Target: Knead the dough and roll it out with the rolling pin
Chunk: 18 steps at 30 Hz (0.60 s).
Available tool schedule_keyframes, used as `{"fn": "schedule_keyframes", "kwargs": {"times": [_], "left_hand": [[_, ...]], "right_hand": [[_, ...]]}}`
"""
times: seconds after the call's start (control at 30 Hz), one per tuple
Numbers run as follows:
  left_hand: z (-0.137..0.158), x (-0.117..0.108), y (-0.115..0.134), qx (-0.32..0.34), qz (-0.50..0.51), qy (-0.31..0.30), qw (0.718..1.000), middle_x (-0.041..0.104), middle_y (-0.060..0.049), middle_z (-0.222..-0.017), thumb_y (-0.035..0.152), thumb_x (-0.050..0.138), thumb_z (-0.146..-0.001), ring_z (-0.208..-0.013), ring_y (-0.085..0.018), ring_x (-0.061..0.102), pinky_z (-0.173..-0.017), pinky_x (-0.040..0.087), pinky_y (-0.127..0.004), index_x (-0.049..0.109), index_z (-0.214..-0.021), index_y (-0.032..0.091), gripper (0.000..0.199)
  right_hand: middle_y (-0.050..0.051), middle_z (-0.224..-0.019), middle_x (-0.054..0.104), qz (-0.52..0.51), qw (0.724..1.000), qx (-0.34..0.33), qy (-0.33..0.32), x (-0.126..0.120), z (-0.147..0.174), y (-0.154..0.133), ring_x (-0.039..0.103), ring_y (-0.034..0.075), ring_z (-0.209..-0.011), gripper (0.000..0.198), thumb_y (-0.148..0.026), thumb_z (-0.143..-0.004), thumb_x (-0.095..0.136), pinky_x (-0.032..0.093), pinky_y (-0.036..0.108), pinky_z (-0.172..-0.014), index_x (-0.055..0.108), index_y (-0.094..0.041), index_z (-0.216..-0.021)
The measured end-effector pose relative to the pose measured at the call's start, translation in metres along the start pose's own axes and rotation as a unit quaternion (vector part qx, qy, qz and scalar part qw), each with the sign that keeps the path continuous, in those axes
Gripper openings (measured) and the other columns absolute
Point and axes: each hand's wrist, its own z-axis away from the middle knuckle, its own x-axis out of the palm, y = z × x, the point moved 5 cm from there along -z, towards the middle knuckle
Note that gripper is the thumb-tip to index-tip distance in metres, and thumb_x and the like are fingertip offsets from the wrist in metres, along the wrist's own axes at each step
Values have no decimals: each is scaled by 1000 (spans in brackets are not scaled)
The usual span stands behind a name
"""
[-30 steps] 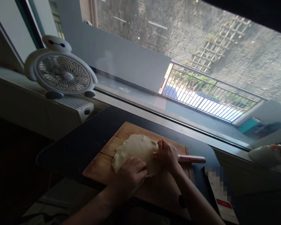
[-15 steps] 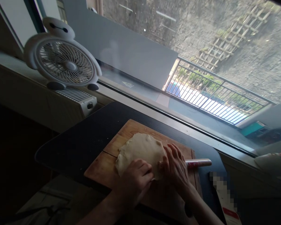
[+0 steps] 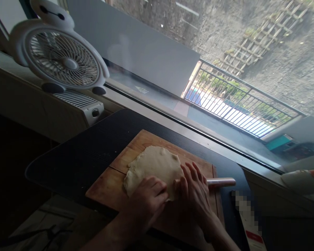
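A flattened sheet of pale dough (image 3: 153,164) with an uneven edge lies on a wooden cutting board (image 3: 104,183). My left hand (image 3: 149,195) is closed at the near edge of the dough, its fingertips curled onto it and partly hidden. To its right, my right hand (image 3: 196,188) lies over a rolling pin (image 3: 222,182) with its fingers stretched out and apart. The pin crosses the right part of the board beside the dough. One end of it shows left of my right hand, and the other reaches past the board's right side.
The board rests on a dark table (image 3: 75,153) beside a window. A white fan (image 3: 69,62) stands on a radiator (image 3: 81,101) at the left. Near the table's right end is a long, partly blurred object with a red patch (image 3: 253,237).
The view has shifted slightly, so the fan and table sit further left. The rolling pin has turned: its red marking no longer shows. Both hands keep nearly the same places.
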Motion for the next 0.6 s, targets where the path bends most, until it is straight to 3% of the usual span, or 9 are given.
{"fn": "schedule_keyframes", "kwargs": {"times": [0.1,0.2,0.27,0.33,0.4,0.53,0.6], "left_hand": [[-1,0,0,-2,3,-6,1000,59,-4,-98,14,50,-86,-96,-20,49,-90,40,-41,63,-99,22,21],[-2,2,-1,-6,7,-5,1000,59,-4,-101,15,51,-85,-99,-21,48,-92,39,-41,63,-98,22,20],[-1,3,-2,-5,8,-4,1000,59,-4,-102,14,52,-84,-100,-21,48,-92,38,-41,63,-99,22,20],[0,3,-2,-7,8,2,1000,59,-4,-101,14,53,-83,-99,-21,48,-91,39,-41,64,-97,22,20],[0,2,-2,-8,8,9,1000,59,-3,-99,14,53,-83,-98,-21,48,-90,39,-41,64,-96,22,19],[-1,3,-1,-13,7,-3,1000,58,-2,-101,14,53,-84,-99,-20,47,-90,38,-39,62,-97,23,19],[-4,5,-2,-13,-3,-15,1000,58,-1,-99,15,54,-84,-97,-19,48,-89,38,-38,62,-96,23,17]], "right_hand": [[3,-142,39,14,1000,-5,6,-2,12,2,22,25,-137,43,-34,-94,31,23,47,-107,40,-29,-136],[5,-144,37,5,999,45,2,3,-43,10,18,25,-138,45,-36,-95,26,25,45,-107,41,-24,-136],[8,-143,38,-19,996,86,-26,10,-85,15,23,26,-136,48,-40,-94,29,30,45,-104,40,-21,-137],[11,-142,38,-34,993,106,-44,13,-107,15,27,27,-133,50,-41,-93,34,33,45,-102,39,-18,-138],[11,-141,39,-34,995,87,-33,11,-96,9,28,27,-133,48,-37,-93,34,33,44,-103,40,-17,-136],[6,-140,41,-12,1000,1,25,2,-21,-3,25,25,-134,40,-27,-94,33,28,43,-105,46,-23,-132],[5,-139,41,-9,999,-22,42,-1,-2,-4,27,25,-133,37,-27,-95,34,26,45,-105,48,-26,-129]]}}
